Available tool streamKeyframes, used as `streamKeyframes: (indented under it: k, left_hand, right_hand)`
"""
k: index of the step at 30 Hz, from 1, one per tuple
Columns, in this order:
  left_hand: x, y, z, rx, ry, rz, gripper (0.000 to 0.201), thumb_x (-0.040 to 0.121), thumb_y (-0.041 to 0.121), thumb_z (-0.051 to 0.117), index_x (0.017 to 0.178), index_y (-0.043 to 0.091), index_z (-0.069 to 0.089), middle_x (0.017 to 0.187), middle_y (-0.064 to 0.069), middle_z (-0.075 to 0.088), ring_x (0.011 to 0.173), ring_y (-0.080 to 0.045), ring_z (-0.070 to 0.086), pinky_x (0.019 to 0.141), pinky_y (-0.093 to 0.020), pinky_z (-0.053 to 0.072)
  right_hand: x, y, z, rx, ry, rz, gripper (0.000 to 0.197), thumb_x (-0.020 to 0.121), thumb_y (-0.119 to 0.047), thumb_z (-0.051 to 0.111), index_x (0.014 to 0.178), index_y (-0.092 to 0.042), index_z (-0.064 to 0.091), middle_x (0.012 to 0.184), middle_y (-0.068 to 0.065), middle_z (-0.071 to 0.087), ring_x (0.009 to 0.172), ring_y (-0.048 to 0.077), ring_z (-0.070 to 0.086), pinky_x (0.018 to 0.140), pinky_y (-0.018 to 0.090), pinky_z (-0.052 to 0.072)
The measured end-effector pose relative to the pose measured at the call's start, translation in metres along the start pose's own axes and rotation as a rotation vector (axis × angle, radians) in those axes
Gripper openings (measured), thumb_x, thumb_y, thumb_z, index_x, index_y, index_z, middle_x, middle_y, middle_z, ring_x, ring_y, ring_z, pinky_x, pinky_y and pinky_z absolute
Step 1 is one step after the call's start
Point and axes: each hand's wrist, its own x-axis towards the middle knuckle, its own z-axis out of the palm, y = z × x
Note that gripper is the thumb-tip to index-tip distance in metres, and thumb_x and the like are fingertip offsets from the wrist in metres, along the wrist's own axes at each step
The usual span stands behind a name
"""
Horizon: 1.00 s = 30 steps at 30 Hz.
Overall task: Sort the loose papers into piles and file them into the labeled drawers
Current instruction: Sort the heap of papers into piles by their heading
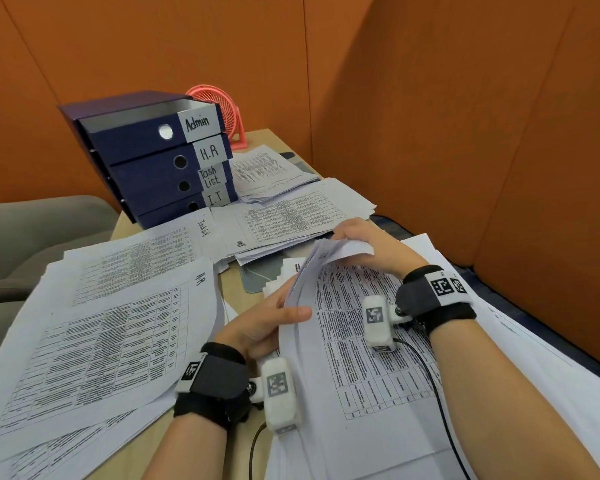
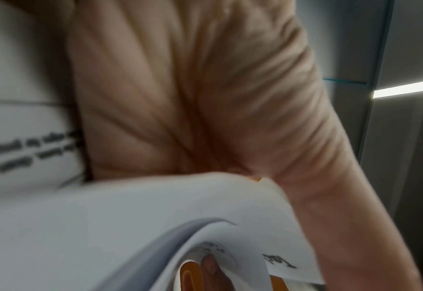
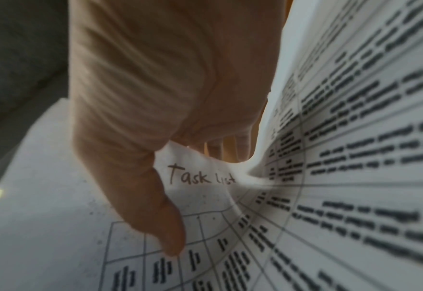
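A thick stack of printed sheets (image 1: 361, 358) lies on the desk in front of me at the right. My left hand (image 1: 274, 320) grips the left edge of a few lifted sheets (image 1: 312, 268), thumb on top. My right hand (image 1: 354, 240) pinches their far corner and curls it up. In the right wrist view the thumb (image 3: 155, 206) rests on a sheet handwritten "Task List" (image 3: 200, 177). In the left wrist view the palm (image 2: 180, 98) sits above the bent sheets (image 2: 106, 216). The blue drawer unit (image 1: 146, 157) stands at the back left, labelled Admin, H.R, Task List and I.T; the Admin drawer is pulled out.
Sorted piles cover the desk: an "H.R" pile (image 1: 118, 323) at the near left, a "Task list" pile (image 1: 160, 247) behind it, and two more (image 1: 284, 216) (image 1: 267, 171) by the drawers. A pink fan (image 1: 219, 105) stands behind the unit. Orange partitions close off the back and right; a grey chair (image 1: 32, 230) is at the left.
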Motion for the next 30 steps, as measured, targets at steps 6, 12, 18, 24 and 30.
streamKeyframes:
  k: [6, 12, 18, 24, 30]
  left_hand:
    - [-0.009, -0.002, 0.006, 0.032, -0.030, -0.113, 0.071, 0.044, 0.012, 0.096, 0.109, 0.007, 0.068, 0.109, -0.017, 0.071, 0.099, -0.029, 0.069, 0.080, -0.039, 0.058]
    - [-0.003, 0.000, 0.004, 0.153, 0.364, 0.034, 0.051, 0.078, 0.003, 0.072, 0.126, 0.008, 0.055, 0.114, -0.019, 0.068, 0.100, -0.035, 0.067, 0.085, -0.049, 0.055]
    - [0.004, 0.008, -0.001, 0.044, 0.697, 0.440, 0.023, 0.099, 0.013, 0.049, 0.115, 0.008, 0.064, 0.109, -0.010, 0.070, 0.095, -0.022, 0.066, 0.082, -0.035, 0.054]
    - [0.005, 0.002, -0.005, 0.344, 0.929, 0.393, 0.034, 0.093, -0.006, 0.042, 0.115, 0.009, 0.063, 0.113, -0.001, 0.065, 0.106, -0.011, 0.061, 0.090, -0.016, 0.046]
    - [0.004, 0.000, -0.010, 0.551, 1.006, 0.323, 0.034, 0.089, -0.002, 0.048, 0.116, 0.014, 0.061, 0.107, 0.001, 0.061, 0.091, -0.002, 0.059, 0.078, -0.017, 0.044]
  right_hand:
    - [0.012, -0.013, -0.017, -0.173, 0.244, 0.115, 0.027, 0.089, -0.005, 0.058, 0.087, -0.031, 0.063, 0.083, -0.012, 0.064, 0.074, 0.003, 0.058, 0.070, 0.018, 0.046]
    - [0.011, -0.072, -0.099, -0.337, 0.394, 0.184, 0.012, 0.086, -0.032, 0.069, 0.096, -0.029, 0.063, 0.090, -0.003, 0.067, 0.080, 0.019, 0.059, 0.077, 0.040, 0.050]
    - [-0.002, -0.070, -0.156, -0.325, 0.476, 0.358, 0.016, 0.093, -0.025, 0.066, 0.103, -0.014, 0.071, 0.093, 0.000, 0.068, 0.086, 0.020, 0.062, 0.079, 0.033, 0.049]
    - [0.008, -0.034, -0.152, 0.448, 0.895, 0.467, 0.007, 0.082, -0.010, 0.064, 0.085, -0.009, 0.070, 0.096, 0.009, 0.073, 0.083, 0.025, 0.071, 0.065, 0.034, 0.057]
    - [0.069, -0.040, -0.054, 0.825, 0.497, 0.593, 0.040, 0.094, -0.001, 0.052, 0.134, -0.002, 0.050, 0.124, 0.012, 0.056, 0.087, 0.021, 0.059, 0.072, 0.034, 0.061]
